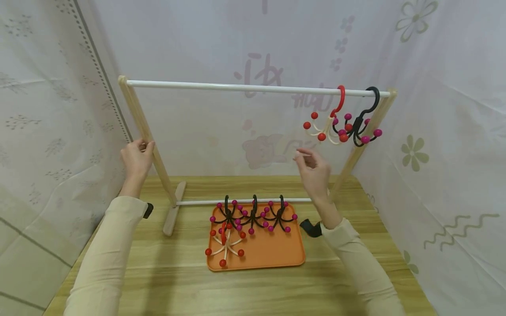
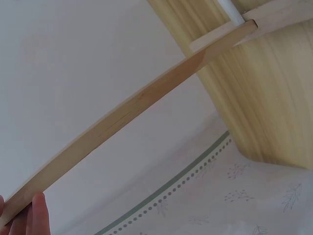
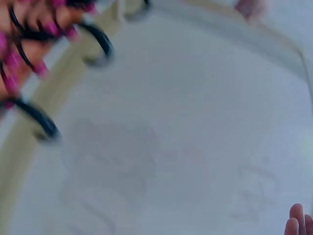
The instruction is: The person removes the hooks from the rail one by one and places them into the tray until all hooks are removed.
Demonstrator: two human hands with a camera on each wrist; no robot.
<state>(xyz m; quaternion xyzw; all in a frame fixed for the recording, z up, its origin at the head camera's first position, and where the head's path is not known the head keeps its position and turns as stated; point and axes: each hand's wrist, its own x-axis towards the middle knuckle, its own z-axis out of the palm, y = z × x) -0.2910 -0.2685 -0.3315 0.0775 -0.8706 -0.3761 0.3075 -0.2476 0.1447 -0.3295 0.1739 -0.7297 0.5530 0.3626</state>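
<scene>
My left hand grips the left wooden post of a small clothes rack; in the left wrist view its fingers lie along the post's lower end. My right hand is in the air below the rack's white top rod, its fingers loosely bent and nothing in them. Above it and to the right, a red-hooked hanger with cream arms and red balls hangs on the rod. Beside that hangs a black hanger with magenta balls. Only fingertips of the right hand show in its blurred wrist view.
An orange tray lies on the wooden table. It holds several black hangers with magenta balls and one cream hanger with red balls. Behind the tray runs the rack's lower white rod. Patterned cloth surrounds the table.
</scene>
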